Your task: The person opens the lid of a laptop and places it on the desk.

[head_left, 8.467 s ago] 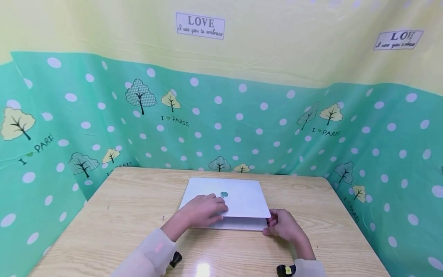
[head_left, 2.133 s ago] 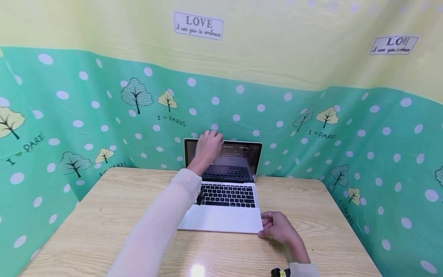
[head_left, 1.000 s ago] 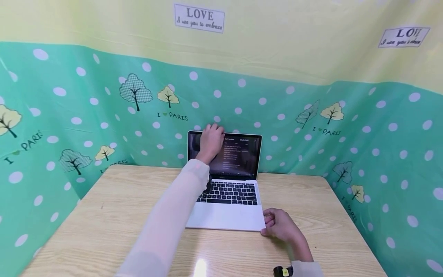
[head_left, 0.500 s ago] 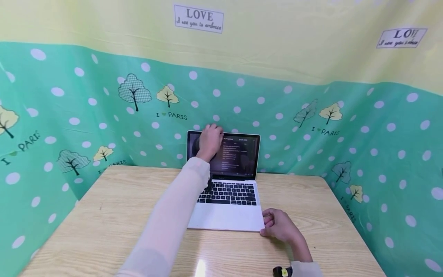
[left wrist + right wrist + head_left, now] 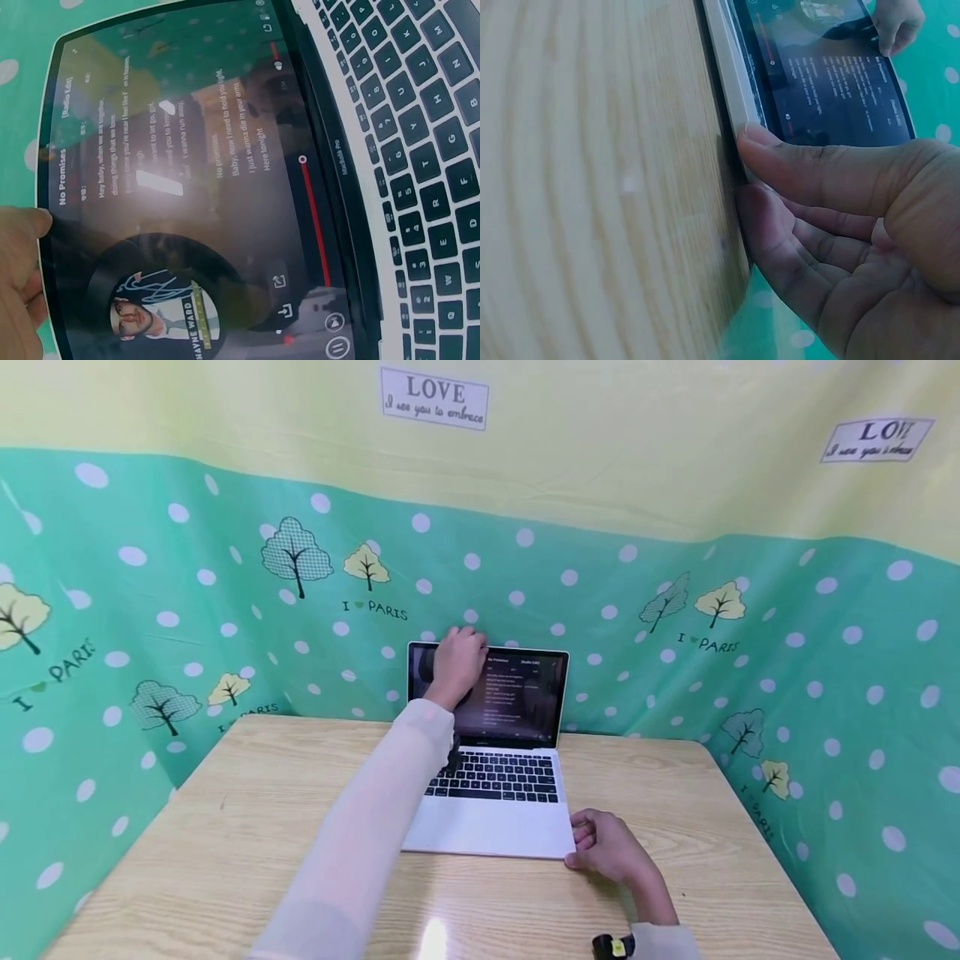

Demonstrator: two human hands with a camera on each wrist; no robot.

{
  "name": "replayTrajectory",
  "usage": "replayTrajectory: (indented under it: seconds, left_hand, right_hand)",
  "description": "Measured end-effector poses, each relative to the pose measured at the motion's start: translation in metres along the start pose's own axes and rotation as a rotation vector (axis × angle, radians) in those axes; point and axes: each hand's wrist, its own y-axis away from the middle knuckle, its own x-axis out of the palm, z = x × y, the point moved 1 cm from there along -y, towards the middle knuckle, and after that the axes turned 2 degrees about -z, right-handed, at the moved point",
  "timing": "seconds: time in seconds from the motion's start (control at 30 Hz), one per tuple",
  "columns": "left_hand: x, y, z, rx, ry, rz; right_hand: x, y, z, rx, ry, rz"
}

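Observation:
A silver laptop (image 5: 487,828) stands open on the wooden table, its lit screen (image 5: 202,150) showing song lyrics and a record picture. At the top edge of the lid, left of the middle, my left hand (image 5: 459,662) grips the rim. Its thumb (image 5: 43,223) lies at the front of the frame while the other fingers go behind the lid. My right hand (image 5: 611,847) holds the front right corner of the base between thumb (image 5: 795,165) and curled fingers (image 5: 769,225). My left forearm hides part of the keyboard (image 5: 498,778).
The wooden table (image 5: 225,843) reaches back to a green and yellow curtain (image 5: 480,577) printed with dots and trees. This curtain also runs along the left and right sides, and the lid's top stands close before it.
The lid, nearly closed at first, has swung up and back with my left hand on it, exposing keyboard and screen. My right hand has stayed at the corner. The last second shows almost no movement.

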Motion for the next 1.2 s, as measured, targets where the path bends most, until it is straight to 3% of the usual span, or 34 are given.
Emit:
replayTrajectory:
  seconds: [0.33,0.53,0.7,0.97,1.2]
  left_hand:
    - [-0.008,0.005,-0.002,0.055,-0.029,-0.035]
    - [-0.014,0.011,-0.002,0.095,-0.029,-0.023]
    - [-0.021,0.018,-0.007,0.125,-0.033,-0.068]
    - [-0.032,0.041,-0.02,0.246,-0.034,-0.178]
    - [-0.043,0.074,-0.023,0.342,-0.066,-0.225]
  right_hand:
    - [-0.001,0.001,0.003,0.003,0.0,-0.003]
    - [-0.001,0.002,0.003,0.009,0.003,-0.009]
    - [-0.002,0.003,0.003,0.002,0.005,-0.006]
    - [-0.001,0.004,0.002,-0.005,0.013,0.001]
    - [0.0,0.004,0.005,-0.024,0.02,0.003]
